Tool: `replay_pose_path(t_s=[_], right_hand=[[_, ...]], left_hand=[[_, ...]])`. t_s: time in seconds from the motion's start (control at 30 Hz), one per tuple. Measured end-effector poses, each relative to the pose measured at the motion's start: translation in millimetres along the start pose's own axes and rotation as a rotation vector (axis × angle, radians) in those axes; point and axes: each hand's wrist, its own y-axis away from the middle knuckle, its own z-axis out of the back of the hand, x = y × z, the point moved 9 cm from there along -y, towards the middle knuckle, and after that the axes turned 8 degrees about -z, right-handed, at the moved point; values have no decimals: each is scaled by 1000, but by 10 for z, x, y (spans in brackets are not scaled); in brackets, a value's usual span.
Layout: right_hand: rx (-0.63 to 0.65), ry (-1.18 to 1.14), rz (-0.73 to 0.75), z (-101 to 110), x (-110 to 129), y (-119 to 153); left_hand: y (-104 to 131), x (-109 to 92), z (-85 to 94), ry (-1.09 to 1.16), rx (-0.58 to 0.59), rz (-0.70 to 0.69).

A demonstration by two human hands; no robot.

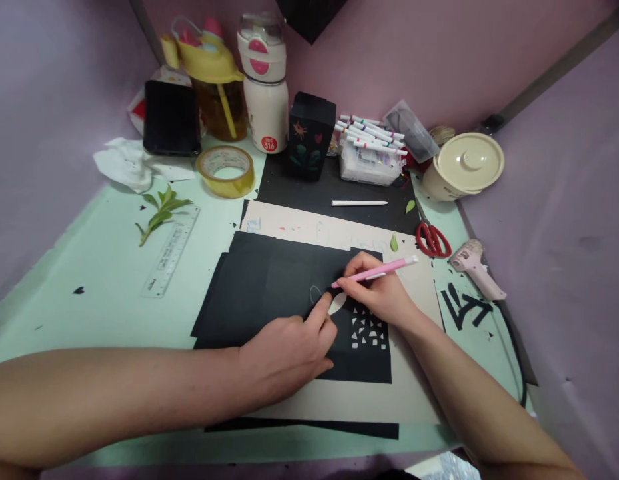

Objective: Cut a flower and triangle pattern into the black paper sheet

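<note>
My right hand is closed around a pink pen, its tip down on the black paper. Beside it, my left hand presses on the same sheet, index finger stretched towards the pen tip and the other fingers partly curled. A thin pale oval outline shows on the paper left of the pen tip. Between the hands lies a pale leaf shape; I cannot tell whether it is a hole or a piece. Small pale cut shapes cluster below my right hand.
Under the black paper lies a pale board. To the right are red scissors, a pink glue gun and black strips. A ruler, leafy sprig and tape roll lie left; a white pen, bottle and black box are behind.
</note>
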Motion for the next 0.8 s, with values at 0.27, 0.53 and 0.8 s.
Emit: replay_pose_path(t_s=[0.27, 0.53, 0.8], right_hand=[[200, 123, 258, -25, 71, 75], [202, 128, 250, -29, 40, 35], [200, 121, 155, -34, 29, 4]], left_hand=[[-6, 0, -17, 12, -1, 1], [3, -10, -17, -6, -37, -14], [2, -6, 5, 7, -86, 0]])
